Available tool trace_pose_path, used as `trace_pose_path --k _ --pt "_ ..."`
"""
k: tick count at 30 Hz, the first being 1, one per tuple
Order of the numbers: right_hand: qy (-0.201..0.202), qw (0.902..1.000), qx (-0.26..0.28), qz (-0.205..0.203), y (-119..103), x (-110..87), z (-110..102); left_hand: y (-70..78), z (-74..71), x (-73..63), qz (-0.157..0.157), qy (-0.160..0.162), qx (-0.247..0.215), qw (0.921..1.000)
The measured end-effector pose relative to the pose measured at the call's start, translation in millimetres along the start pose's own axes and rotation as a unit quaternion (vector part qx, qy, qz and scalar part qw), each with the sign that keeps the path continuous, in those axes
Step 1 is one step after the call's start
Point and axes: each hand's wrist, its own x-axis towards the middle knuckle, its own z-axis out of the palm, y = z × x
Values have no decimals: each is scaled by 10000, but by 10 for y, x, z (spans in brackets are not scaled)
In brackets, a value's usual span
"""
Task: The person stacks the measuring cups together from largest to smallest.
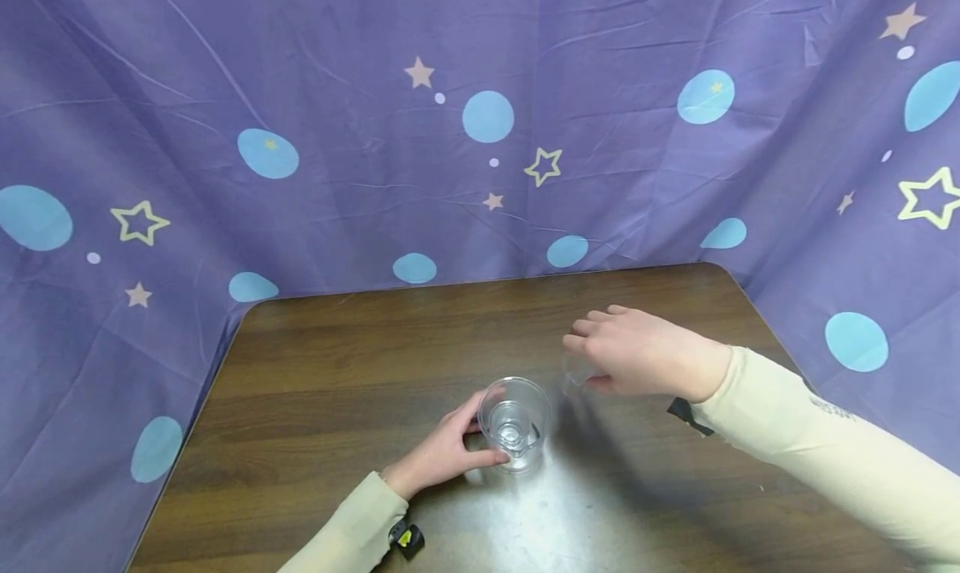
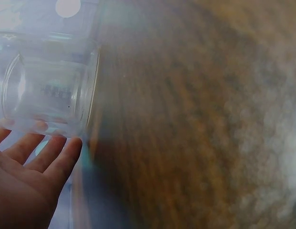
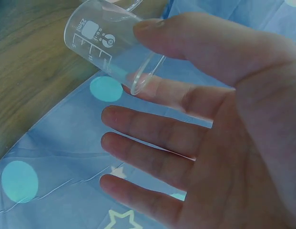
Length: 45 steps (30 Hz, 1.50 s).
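Observation:
In the head view, a clear glass beaker [image 1: 528,402] stands on the wooden table, with further glass rims and rings showing inside it. My left hand [image 1: 442,452] holds it from the left, thumb at the near side and fingers round the far side. The left wrist view has the fingertips [image 2: 74,145] against its wall. To the right and raised over the table, my right hand [image 1: 637,352] pinches a small 25 ml beaker [image 3: 97,40] by its rim, between thumb and index finger. The other three fingers stretch out apart from the glass.
The brown wooden table [image 1: 337,364] has rounded far corners. Behind it and at both sides hangs a purple curtain [image 1: 360,156] with stars and blue dots. Bright glare [image 1: 532,515] lies on the table in front of the large beaker.

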Motion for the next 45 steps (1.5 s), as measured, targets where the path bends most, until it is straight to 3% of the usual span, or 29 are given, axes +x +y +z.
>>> trace_pose_path --k 9,28,36,45 --pt "-39 9998 -85 -179 -103 110 -62 8 -15 11 -236 -68 6 9997" --pt "103 9986 97 -506 -223 395 -38 -9 -12 8 -194 -77 -63 9998" --pt "33 9980 149 -621 -277 489 51 -11 -18 22 23 -71 -60 10000" --pt "-31 9970 100 -762 -339 551 178 -13 -17 6 -15 -106 -94 9999"
